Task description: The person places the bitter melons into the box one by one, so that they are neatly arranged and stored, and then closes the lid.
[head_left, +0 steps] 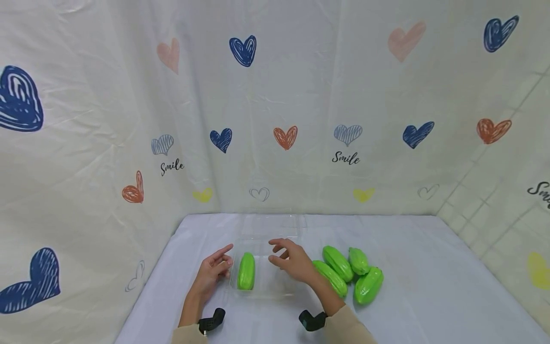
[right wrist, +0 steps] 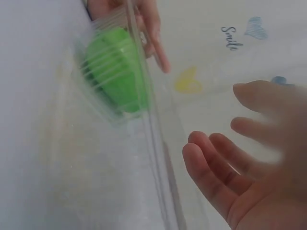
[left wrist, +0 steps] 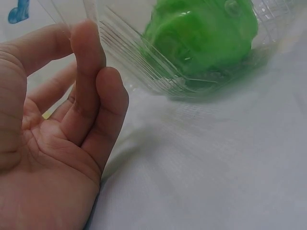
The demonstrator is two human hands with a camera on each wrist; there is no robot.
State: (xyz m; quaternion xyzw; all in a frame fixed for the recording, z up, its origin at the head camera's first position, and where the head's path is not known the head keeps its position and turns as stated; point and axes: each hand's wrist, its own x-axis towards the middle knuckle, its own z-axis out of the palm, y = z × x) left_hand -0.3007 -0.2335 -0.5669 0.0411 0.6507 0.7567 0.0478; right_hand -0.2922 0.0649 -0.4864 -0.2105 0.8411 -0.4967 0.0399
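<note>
A clear plastic clamshell box (head_left: 271, 286) lies with its lid (head_left: 268, 227) folded back on the far side. One glossy green, oblong, ridged gourd-like piece (head_left: 246, 271) lies lengthwise along the box's left side. My left hand (head_left: 213, 268) is at the left wall, index finger stretched forward and other fingers loosely bent; in the left wrist view its fingertips (left wrist: 86, 36) overlap the ridged rim. Over the right part of the box hovers my right hand (head_left: 294, 260), fingers apart and softly curved with nothing between them, also seen in the right wrist view.
Several more green gourd-like pieces (head_left: 337, 263) are heaped on the white-covered table (head_left: 421, 286), right of the box and partly behind my right forearm. A white curtain (head_left: 301, 95) printed with hearts hangs behind the table and along its sides.
</note>
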